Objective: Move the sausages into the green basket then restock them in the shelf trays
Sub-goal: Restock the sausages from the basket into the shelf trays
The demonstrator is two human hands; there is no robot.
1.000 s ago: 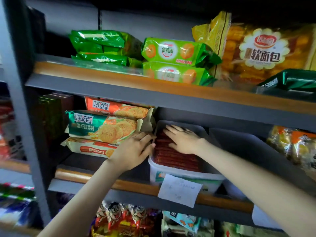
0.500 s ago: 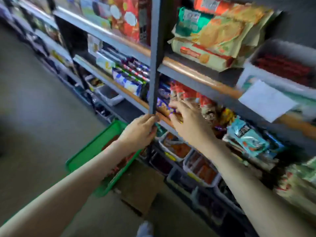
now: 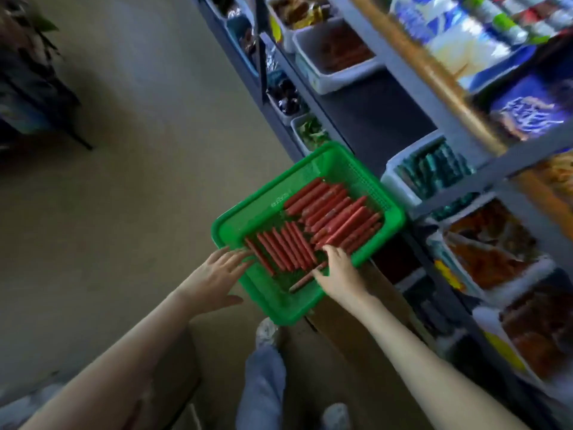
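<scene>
The green basket (image 3: 273, 299) sits low beside the shelf unit and holds several red sausages (image 3: 328, 218) in two piles. My left hand (image 3: 217, 274) is spread open at the basket's left rim, fingertips touching the rim near the nearer pile. My right hand (image 3: 338, 271) reaches into the basket's near right corner, fingers down among the sausages next to a single loose sausage (image 3: 305, 279); its grip is hidden from this angle.
A dark shelf unit (image 3: 384, 113) runs along the right with several white trays of snacks (image 3: 328, 72). Beige floor (image 3: 139, 150) spreads to the left. A cardboard box (image 3: 356, 318) lies under the basket. My leg and shoe (image 3: 266, 336) are below.
Both hands left the upper shelf tray and came down to the green basket near the floor. The view swung from the shelves down to the basket.
</scene>
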